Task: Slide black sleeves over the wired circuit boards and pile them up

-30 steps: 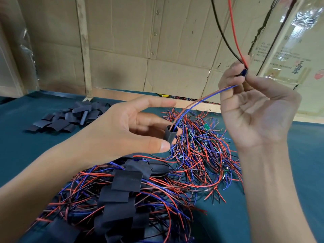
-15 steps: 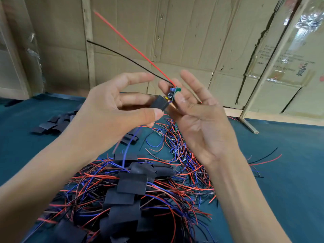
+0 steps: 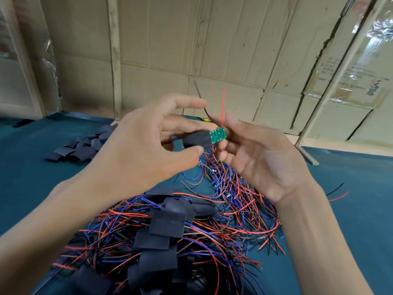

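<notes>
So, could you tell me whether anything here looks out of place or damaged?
Nothing looks damaged. The only stray: a red and black wire pair lying alone on the teal table, right of the tangled pile.

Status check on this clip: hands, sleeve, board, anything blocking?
Left hand pinches black sleeve. Right hand holds green circuit board, partly sleeved, end exposed. Nothing in the way.

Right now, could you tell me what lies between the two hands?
In the head view, the black sleeve gripped by the left hand and the green circuit board at the right hand, half-sleeved.
</notes>
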